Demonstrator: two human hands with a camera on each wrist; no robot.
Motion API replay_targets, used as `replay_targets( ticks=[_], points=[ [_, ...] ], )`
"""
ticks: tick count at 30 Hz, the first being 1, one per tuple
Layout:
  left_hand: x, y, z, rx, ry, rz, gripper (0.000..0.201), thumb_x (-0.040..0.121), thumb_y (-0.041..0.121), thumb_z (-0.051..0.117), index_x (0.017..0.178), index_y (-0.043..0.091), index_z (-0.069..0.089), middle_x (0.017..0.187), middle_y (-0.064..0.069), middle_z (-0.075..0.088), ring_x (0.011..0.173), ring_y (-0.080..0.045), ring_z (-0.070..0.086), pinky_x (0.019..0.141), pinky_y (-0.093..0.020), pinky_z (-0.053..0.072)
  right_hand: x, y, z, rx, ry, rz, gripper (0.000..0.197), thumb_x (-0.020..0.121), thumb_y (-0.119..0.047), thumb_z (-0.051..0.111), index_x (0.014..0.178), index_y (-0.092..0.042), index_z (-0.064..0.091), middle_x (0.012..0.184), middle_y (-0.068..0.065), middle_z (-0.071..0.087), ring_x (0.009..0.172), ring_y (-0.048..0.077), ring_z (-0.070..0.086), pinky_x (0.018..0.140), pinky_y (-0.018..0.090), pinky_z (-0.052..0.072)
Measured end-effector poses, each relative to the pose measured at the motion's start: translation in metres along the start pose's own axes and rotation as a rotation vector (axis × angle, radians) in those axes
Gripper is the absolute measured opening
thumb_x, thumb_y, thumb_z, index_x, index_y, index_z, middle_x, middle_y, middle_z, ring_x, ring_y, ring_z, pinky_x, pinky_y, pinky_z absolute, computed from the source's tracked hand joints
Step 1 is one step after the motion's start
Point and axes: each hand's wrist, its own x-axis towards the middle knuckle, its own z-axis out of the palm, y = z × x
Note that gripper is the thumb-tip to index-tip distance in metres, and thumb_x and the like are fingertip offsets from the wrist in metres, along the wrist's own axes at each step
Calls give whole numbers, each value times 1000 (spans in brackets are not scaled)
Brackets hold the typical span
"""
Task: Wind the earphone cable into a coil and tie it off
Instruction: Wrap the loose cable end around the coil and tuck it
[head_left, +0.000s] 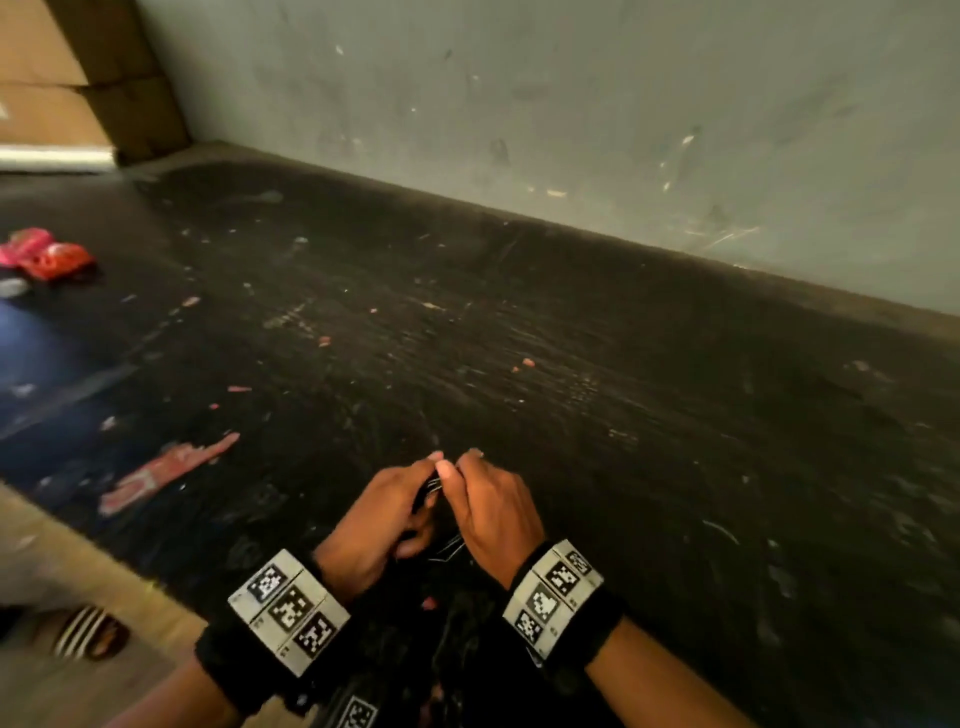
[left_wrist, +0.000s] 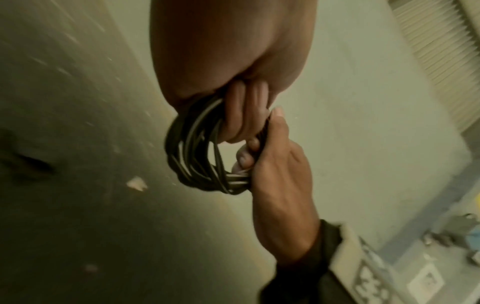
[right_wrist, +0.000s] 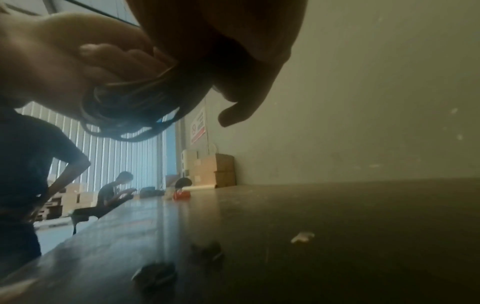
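Both hands up close together over the dark table (head_left: 571, 364) rn. My left hand (head_left: 382, 512) has its fingers (left_wrist: 249, 115) curled thru the black earphone cable (left_wrist: 197, 148), which is already looped into a coil w/ several turns. Right hand (head_left: 493, 509) pinches the other side of the bundle. Coil hangs between them, off the table. Pink-red thing (head_left: 47, 254) sits far left, well apart.

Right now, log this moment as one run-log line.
stage: coil formed, tie-off unconfirmed | left hand: grips black earphone cable coil | right hand: pinches coil | surface: dark scuffed table
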Motion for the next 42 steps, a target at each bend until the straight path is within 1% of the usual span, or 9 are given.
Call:
replay_targets(
  ticks=[5, 9, 12, 15, 20, 25, 30, 37, 42],
  points=[
    [9, -10, -51, 164, -4, -106, 38, 98, 23, 43, 67, 7, 61, 59, -13, 53, 50, -15, 53, 50, -22, 44, 6, -12, 42, -171, -67, -18, 64, 96, -52, 11, 73, -9, 53, 63, 12, 65, 52, 32, 62, 46, 34, 43],
    [13, -20, -65, 14, 112, -198, 42, 93, 35, 51, 59, 11, 56, 44, 1, 40, 36, -10, 37, 40, -21, 29, 18, -28, 65, -2, -168, 109, 59, 93, -49, 12, 96, -9, 56, 92, 14, 67, 82, 29, 64, 70, 37, 45],
    [17, -29, -82, -70, 196, -184, 43, 85, 33, 64, 75, -8, 68, 61, -15, 61, 55, -20, 58, 54, -26, 45, 22, -41, 81, 125, -212, 197, 43, 99, -41, 25, 111, -12, 56, 110, 11, 65, 99, 24, 62, 85, 38, 48],
    [23, -31, -105, -29, 273, -141, 34, 80, 24, 69, 80, -10, 67, 69, -19, 61, 66, -26, 56, 62, -35, 44, 26, -48, 93, 82, -257, 166, 60, 91, -52, 18, 109, -11, 57, 111, 12, 64, 100, 26, 61, 85, 40, 48],
    [32, -26, -148, -44, 372, -84, 15, 81, 14, 64, 82, -1, 66, 49, -6, 43, 37, -11, 37, 35, -19, 28, 39, -7, 83, 64, -156, 325, 50, 92, -47, 31, 91, -11, 67, 88, 10, 66, 81, 25, 63, 77, 41, 50],
    [38, -28, -172, -60, 329, -80, 14, 83, 11, 61, 70, 5, 63, 35, 8, 41, 30, -4, 34, 31, -15, 25, 41, 26, 82, -224, -586, 334, 29, 88, -28, 58, 115, -20, 62, 108, 3, 62, 100, 20, 61, 87, 37, 50],
    [34, -42, -175, -65, 258, -111, 23, 82, 9, 63, 60, 11, 66, 39, 5, 46, 33, -6, 38, 32, -17, 27, 46, 18, 99, -417, -689, 265, 32, 88, -22, 56, 120, -17, 57, 116, 6, 55, 108, 24, 54, 86, 36, 45],
    [33, -47, -153, -77, 57, -76, 36, 81, 6, 67, 46, 16, 61, 42, 3, 39, 33, -6, 32, 34, -17, 21, 46, 6, 100, -217, -407, 423, 16, 85, -22, 58, 96, -15, 68, 94, 5, 62, 86, 21, 62, 77, 36, 51],
    [36, -38, -108, -88, -114, 56, 32, 81, 5, 69, 52, 8, 54, 39, 9, 39, 35, 0, 33, 36, -13, 27, 34, -16, 65, -16, -186, 318, 10, 83, -20, 61, 88, -18, 71, 82, 2, 65, 77, 15, 61, 72, 39, 51]
  ],
)
